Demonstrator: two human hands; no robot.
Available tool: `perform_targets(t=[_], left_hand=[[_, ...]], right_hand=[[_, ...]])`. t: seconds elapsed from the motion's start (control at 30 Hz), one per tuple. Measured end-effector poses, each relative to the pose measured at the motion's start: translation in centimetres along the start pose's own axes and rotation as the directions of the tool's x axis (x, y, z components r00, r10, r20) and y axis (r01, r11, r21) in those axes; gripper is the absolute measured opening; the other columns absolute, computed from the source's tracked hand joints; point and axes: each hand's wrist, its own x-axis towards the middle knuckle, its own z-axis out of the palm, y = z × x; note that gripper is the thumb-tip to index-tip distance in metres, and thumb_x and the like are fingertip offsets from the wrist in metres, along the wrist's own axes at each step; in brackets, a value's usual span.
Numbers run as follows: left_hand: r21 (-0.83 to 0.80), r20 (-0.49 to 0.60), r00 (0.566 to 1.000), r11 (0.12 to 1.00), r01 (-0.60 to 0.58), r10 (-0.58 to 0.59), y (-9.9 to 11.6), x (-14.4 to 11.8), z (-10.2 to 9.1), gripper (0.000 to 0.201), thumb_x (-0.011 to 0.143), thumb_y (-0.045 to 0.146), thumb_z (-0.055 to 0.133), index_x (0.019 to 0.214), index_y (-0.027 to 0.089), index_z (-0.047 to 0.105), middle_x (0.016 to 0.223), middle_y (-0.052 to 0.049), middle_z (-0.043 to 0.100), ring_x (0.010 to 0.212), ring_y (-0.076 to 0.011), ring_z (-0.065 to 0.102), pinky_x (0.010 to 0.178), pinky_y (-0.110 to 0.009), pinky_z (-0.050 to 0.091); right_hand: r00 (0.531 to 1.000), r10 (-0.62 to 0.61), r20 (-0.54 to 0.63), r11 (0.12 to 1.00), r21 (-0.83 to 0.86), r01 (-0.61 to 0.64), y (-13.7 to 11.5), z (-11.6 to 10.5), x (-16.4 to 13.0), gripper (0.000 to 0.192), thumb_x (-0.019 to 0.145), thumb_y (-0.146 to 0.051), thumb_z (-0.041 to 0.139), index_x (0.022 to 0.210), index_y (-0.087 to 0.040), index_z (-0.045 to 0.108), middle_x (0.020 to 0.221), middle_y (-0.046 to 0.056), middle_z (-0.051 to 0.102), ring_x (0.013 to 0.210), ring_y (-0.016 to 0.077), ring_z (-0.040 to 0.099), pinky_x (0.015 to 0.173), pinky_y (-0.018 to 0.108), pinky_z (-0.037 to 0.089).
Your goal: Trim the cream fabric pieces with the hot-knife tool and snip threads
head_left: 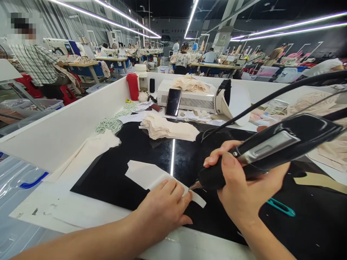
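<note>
My left hand [162, 206] lies flat with its fingers pressing down a cream fabric piece [143, 173] on the black glossy mat [108, 173]. My right hand [241, 187] grips a black corded hand tool [271, 148]; its metal tip touches the fabric's narrow strip right beside my left fingertips. The tool's cable arcs up to the right. A stack of cut cream fabric pieces [168, 128] sits further back on the mat.
White walls [67, 122] ring the table. At the back stand a red bottle [132, 86], a white machine box [189, 99] with a phone [173, 102] leaning on it, and green cords [111, 122]. Teal snips [282, 207] lie at right. Other people work at tables behind.
</note>
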Motion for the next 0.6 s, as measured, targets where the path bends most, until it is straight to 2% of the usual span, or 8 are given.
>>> perform_targets(t=[0.13,0.33,0.47,0.6], left_hand=[[-0.055,-0.042,0.999,0.998,0.015,-0.017,-0.1,-0.1,0.1,0.071,0.096,0.064,0.095,0.14,0.013,0.072,0.11,-0.008,0.073,0.102,-0.0292,0.071,0.092,-0.039,0.062],[-0.095,-0.062,0.998,0.995,0.008,-0.014,-0.4,-0.3,0.4,0.076,0.091,0.063,0.099,0.14,0.013,0.07,0.11,-0.008,0.072,0.101,-0.029,0.07,0.089,-0.039,0.062],[-0.107,-0.071,0.997,0.994,0.006,-0.014,-0.5,-0.4,0.6,0.076,0.09,0.061,0.101,0.14,0.013,0.069,0.11,-0.008,0.072,0.1,-0.0291,0.07,0.089,-0.04,0.062],[-0.112,-0.087,0.996,0.994,-0.01,0.001,-0.7,-0.4,0.5,0.077,0.09,0.06,0.102,0.14,0.013,0.069,0.107,-0.006,0.072,0.098,-0.0282,0.069,0.088,-0.04,0.061]], right_hand=[[1.0,0.009,0.007,1.0,0.017,-0.009,0.0,0.4,0.2,0.047,0.088,-0.019,0.095,0.116,-0.034,0.06,0.088,-0.01,0.078,0.054,0.0146,0.072,0.052,0.03,0.066],[0.999,0.036,0.017,0.998,0.042,-0.037,0.5,1.2,0.1,0.05,0.088,-0.029,0.098,0.116,-0.033,0.057,0.089,-0.01,0.077,0.054,0.013,0.072,0.054,0.029,0.066],[0.999,0.028,0.039,0.999,0.019,-0.029,0.5,1.6,0.0,0.044,0.091,-0.023,0.093,0.112,-0.032,0.055,0.087,-0.011,0.076,0.054,0.0113,0.071,0.056,0.026,0.066],[0.999,0.033,0.04,0.997,0.068,-0.036,0.5,2.0,0.1,0.045,0.089,-0.019,0.093,0.112,-0.032,0.056,0.088,-0.011,0.077,0.055,0.0113,0.07,0.055,0.025,0.065]])
